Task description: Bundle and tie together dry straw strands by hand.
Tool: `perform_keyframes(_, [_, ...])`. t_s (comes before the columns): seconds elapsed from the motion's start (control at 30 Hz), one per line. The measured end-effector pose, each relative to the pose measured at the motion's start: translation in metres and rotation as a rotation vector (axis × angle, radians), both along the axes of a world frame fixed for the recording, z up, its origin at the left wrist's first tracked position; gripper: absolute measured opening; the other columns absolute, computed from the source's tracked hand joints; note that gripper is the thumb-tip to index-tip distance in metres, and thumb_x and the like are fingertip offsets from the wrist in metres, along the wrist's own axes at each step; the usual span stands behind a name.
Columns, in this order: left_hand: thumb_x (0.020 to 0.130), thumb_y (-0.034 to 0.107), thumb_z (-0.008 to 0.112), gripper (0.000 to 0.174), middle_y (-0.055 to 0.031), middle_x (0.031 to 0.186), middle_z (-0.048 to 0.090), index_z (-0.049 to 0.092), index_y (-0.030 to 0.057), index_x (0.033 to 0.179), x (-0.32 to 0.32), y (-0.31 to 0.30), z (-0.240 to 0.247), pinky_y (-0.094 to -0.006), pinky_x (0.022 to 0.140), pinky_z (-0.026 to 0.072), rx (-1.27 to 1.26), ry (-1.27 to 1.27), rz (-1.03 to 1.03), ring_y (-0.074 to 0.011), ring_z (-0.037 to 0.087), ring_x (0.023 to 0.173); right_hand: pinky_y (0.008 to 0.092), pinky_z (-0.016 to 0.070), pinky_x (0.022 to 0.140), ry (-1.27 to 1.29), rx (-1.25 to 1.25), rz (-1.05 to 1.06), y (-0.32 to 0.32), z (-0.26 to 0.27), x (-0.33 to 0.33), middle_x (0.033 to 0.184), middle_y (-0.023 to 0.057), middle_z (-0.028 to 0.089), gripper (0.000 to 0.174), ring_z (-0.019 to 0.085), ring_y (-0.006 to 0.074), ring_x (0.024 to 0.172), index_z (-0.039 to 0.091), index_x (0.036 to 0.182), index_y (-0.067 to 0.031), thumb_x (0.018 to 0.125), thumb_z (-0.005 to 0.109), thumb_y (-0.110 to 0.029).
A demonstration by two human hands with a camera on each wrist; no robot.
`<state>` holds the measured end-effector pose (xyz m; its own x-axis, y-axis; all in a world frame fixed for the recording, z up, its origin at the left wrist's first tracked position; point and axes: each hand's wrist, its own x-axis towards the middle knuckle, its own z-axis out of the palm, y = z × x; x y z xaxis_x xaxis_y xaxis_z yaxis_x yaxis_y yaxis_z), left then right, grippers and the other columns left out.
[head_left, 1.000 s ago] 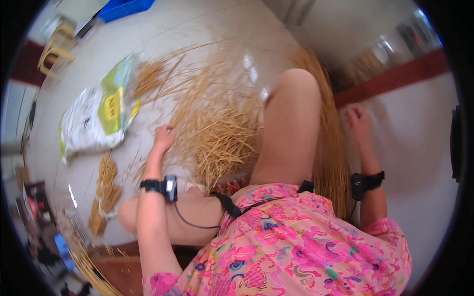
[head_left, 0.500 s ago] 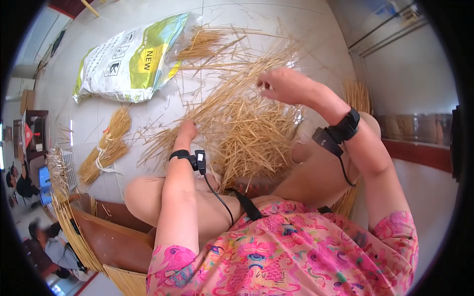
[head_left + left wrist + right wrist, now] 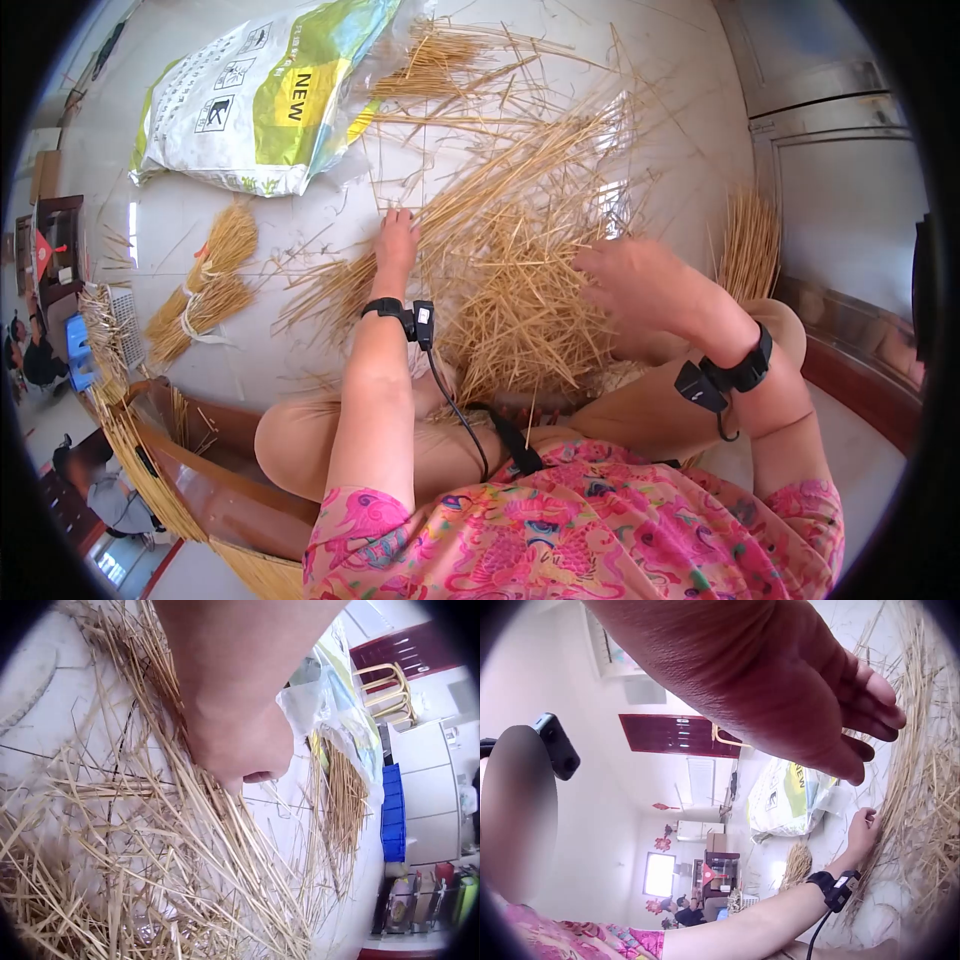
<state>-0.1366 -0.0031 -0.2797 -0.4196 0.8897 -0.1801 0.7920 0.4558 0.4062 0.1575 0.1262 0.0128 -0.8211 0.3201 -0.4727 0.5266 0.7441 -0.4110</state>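
Observation:
A big loose pile of yellow straw stalks [image 3: 510, 250] lies on the pale tiled floor in front of my knees. My left hand [image 3: 398, 235] rests on the pile's left edge, fingers curled round a few stalks [image 3: 187, 862]; the left wrist view shows it [image 3: 240, 742] as a fist pressed into the straw. My right hand [image 3: 630, 280] hovers over the right side of the pile, blurred, near my right knee. In the right wrist view its fingers [image 3: 870, 712] are straight and hold nothing, with the left hand [image 3: 865, 825] beyond.
A white and green sack [image 3: 265, 100] lies at the far left, with a tied straw bundle [image 3: 205, 285] below it. More stalks [image 3: 750, 240] stand by the right wall. A wooden seat [image 3: 230, 480] and straw lie at my left. People sit at the far left.
My right hand came from the right wall side across over the pile, then dropped back toward my right knee. The left hand reached slightly farther up the pile's left edge.

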Motion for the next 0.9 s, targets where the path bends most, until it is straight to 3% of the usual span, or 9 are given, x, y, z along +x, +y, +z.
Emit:
perform_keyframes(0.07, [0.08, 0.011, 0.06, 0.021, -0.0134, 0.103, 0.053, 0.056, 0.0074, 0.1, 0.001, -0.001, -0.007, -0.043, 0.08, 0.0472, -0.03, 0.028, -0.01, -0.0328, 0.053, 0.099, 0.0409, 0.0502, 0.069, -0.027, -0.014, 0.004, 0.002, 0.005, -0.002, 0.084, 0.0164, 0.06, 0.023, 0.061, 0.0335, 0.078, 0.056, 0.095, -0.0029, 0.081, 0.057, -0.02])
perform_keyframes(0.27, [0.075, 0.013, 0.064, 0.018, -0.0119, 0.101, 0.055, 0.059, 0.007, 0.092, 0.002, -0.004, -0.032, -0.0413, 0.081, 0.0469, -0.122, 0.106, 0.016, -0.0306, 0.053, 0.099, 0.0404, 0.0503, 0.07, 0.107, 0.004, 0.032, 0.002, 0.006, 0.002, 0.083, 0.0163, 0.06, 0.018, 0.061, 0.0327, 0.079, 0.055, 0.087, -0.0006, 0.082, 0.059, -0.017])
perform_keyframes(0.5, [0.074, 0.013, 0.067, 0.009, -0.0116, 0.086, 0.06, 0.064, 0.0062, 0.08, -0.007, -0.007, 0.013, -0.0403, 0.076, 0.0481, -0.114, -0.061, -0.096, -0.0296, 0.057, 0.089, 0.0422, 0.0508, 0.068, 0.094, 0.041, 0.023, 0.004, 0.005, 0.005, 0.079, 0.0176, 0.062, 0.02, 0.062, 0.0347, 0.078, 0.057, 0.09, 0.0001, 0.08, 0.06, -0.017])
perform_keyframes(0.7, [0.075, 0.015, 0.068, 0.012, -0.0113, 0.082, 0.063, 0.067, 0.0066, 0.084, -0.01, -0.008, 0.075, -0.0366, 0.067, 0.0492, 0.084, -0.243, -0.053, -0.0283, 0.062, 0.073, 0.0435, 0.0505, 0.07, 0.113, 0.045, 0.005, 0.008, 0.003, 0.008, 0.084, 0.0198, 0.063, 0.025, 0.062, 0.0364, 0.082, 0.06, 0.093, 0.0004, 0.079, 0.061, -0.02])
perform_keyframes(0.8, [0.074, 0.014, 0.071, 0.016, -0.0111, 0.079, 0.063, 0.067, 0.004, 0.086, -0.008, -0.008, 0.108, -0.0307, 0.063, 0.0496, 0.159, -0.117, -0.116, -0.0217, 0.062, 0.066, 0.0437, 0.0502, 0.072, 0.117, 0.048, 0.013, 0.01, 0.001, 0.011, 0.085, 0.0196, 0.064, 0.027, 0.062, 0.0363, 0.083, 0.061, 0.094, 0.0007, 0.079, 0.061, -0.022])
perform_keyframes(0.9, [0.076, 0.012, 0.069, 0.014, -0.0105, 0.078, 0.063, 0.067, 0.0029, 0.087, -0.005, -0.01, 0.147, -0.0306, 0.063, 0.0493, 0.19, -0.04, -0.144, -0.0205, 0.061, 0.066, 0.0432, 0.0499, 0.074, 0.126, 0.056, -0.009, 0.013, 0.0, 0.012, 0.087, 0.0193, 0.064, 0.027, 0.062, 0.0362, 0.083, 0.062, 0.093, 0.001, 0.079, 0.062, -0.022])
